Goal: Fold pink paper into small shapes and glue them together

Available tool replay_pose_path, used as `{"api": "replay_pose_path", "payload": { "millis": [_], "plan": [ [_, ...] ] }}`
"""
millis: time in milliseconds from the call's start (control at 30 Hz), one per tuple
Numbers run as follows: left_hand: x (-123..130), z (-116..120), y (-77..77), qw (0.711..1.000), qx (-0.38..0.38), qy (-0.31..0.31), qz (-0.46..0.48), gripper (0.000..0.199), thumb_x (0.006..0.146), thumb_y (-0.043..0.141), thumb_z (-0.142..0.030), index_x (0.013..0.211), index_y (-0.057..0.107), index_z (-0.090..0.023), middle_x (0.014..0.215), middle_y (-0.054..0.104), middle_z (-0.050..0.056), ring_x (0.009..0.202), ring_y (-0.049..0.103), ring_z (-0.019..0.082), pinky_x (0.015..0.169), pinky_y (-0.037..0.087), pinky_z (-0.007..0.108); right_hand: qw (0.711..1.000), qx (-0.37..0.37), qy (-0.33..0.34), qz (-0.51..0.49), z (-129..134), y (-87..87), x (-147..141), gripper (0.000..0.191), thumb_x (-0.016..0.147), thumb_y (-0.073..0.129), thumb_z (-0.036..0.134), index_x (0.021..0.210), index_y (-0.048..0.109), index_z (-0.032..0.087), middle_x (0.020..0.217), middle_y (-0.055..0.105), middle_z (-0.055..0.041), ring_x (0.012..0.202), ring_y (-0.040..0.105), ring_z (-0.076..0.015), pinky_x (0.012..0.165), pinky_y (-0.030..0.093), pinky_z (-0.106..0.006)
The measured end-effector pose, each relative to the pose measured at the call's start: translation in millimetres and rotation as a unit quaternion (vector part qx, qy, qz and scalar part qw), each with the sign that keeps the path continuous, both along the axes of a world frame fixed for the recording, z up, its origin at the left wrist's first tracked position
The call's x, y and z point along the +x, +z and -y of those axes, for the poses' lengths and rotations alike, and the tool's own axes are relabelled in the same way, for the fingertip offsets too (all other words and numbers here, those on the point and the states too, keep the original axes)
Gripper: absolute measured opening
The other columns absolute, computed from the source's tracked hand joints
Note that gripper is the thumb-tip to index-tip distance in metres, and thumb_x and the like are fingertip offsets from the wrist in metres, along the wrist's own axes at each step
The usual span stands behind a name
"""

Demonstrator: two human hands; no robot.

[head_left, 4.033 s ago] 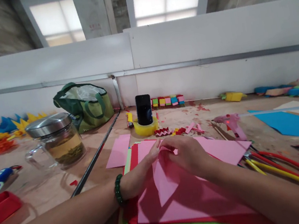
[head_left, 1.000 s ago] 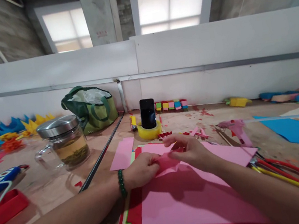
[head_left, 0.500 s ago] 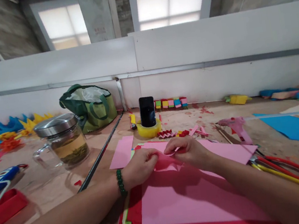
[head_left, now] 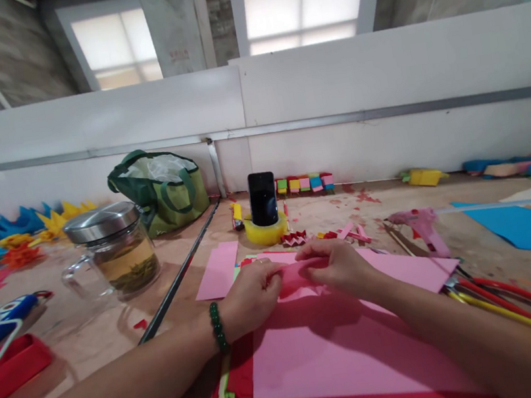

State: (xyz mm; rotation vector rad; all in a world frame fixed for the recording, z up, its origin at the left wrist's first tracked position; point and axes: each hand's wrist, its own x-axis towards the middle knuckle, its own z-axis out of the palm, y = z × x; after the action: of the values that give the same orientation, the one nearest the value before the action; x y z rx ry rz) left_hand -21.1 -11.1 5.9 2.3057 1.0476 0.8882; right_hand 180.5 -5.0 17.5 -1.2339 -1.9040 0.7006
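Note:
A small piece of folded pink paper [head_left: 298,280] is held between my two hands, above a stack of coloured paper sheets [head_left: 315,364] with pink on top. My left hand [head_left: 254,294], with a green bead bracelet [head_left: 217,327] at the wrist, pinches the paper's left end. On its right side, my right hand [head_left: 338,266] is closed on the same paper, thumb and fingers bent over it. The fingertips partly hide the folds. Left of the stack lies a pink paper strip [head_left: 217,271].
A phone [head_left: 263,199] stands in a yellow tape roll [head_left: 267,230] behind my hands. To the left are a glass tea mug [head_left: 122,260] and a green bag [head_left: 164,191]. On the right lie a pink glue gun [head_left: 422,229], red-handled scissors [head_left: 525,303] and blue paper [head_left: 529,226].
My right hand has shifted slightly on the folded pink paper, its fingers more bent over it. My left hand keeps its pinch at the left end.

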Motion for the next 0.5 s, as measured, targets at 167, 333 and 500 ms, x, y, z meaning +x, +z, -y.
{"api": "replay_pose_path", "payload": {
  "millis": [167,333,500],
  "plan": [
    [-0.5,-4.3,-3.1,1.0,-0.01,0.028,-0.01,0.022,0.077,0.041,-0.01,0.064,0.058,-0.015,0.065,0.058,0.0,0.063,0.049,0.013,0.059,0.036,0.023,0.993,-0.09,-0.011,-0.076,-4.2,4.7,2.6,0.016,0.054,0.062,0.013,0.069,0.066,0.017,0.058,0.063,0.0032,0.054,0.058,-0.0123,0.05,0.043,-0.022],
    [-1.5,-7.4,-4.4,0.998,-0.06,0.032,0.003,0.022,0.077,0.041,-0.012,0.064,0.059,-0.015,0.062,0.057,-0.001,0.061,0.049,0.013,0.057,0.036,0.022,0.986,-0.111,0.014,-0.123,-9.2,3.9,4.6,0.008,0.056,0.065,0.02,0.062,0.064,0.016,0.05,0.057,0.0032,0.046,0.051,-0.0099,0.047,0.039,-0.022],
    [-3.1,-1.9,-1.7,0.998,-0.033,0.032,-0.052,0.036,0.081,0.038,-0.014,0.101,0.068,-0.018,0.097,0.067,0.006,0.09,0.058,0.02,0.084,0.043,0.031,0.99,-0.062,0.009,-0.123,-4.2,2.0,1.5,0.006,0.058,0.065,0.019,0.063,0.067,0.016,0.061,0.063,-0.0001,0.054,0.05,-0.0103,0.051,0.039,-0.023]
  ]
}}
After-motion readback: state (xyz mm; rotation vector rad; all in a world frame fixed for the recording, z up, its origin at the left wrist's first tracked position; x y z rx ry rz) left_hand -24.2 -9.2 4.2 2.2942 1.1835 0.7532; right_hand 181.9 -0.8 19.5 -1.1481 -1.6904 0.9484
